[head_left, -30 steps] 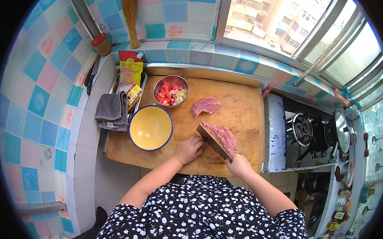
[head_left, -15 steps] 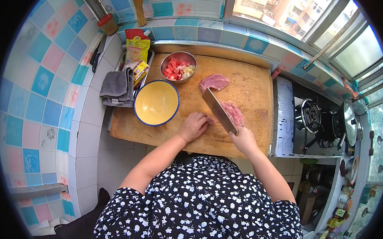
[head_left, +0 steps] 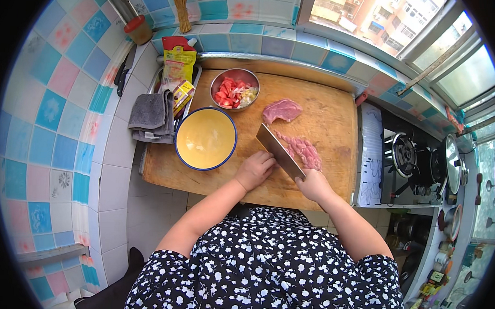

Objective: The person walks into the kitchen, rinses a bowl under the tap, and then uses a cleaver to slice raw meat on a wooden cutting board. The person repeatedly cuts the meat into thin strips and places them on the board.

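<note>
My right hand is wrapped round the handle of a broad cleaver. The blade slants up to the left over the wooden chopping board. Against its left side, my left hand presses down with curled fingers on a small piece of raw meat, which the hand and blade now mostly hide. Sliced raw meat lies in a pile just right of the blade. A larger uncut slab of meat rests farther back, apart from both hands.
Left of my hands stands a yellow bowl with a blue rim. Behind it, a steel bowl holds cut tomato and pale chopped pieces. A grey towel and food packets sit at the left edge. A gas stove is on the right.
The cleaver has come down beside my left fingertips, its blade end shifting slightly left. The sliced meat right of it looks more spread out. The view has shifted slightly.
</note>
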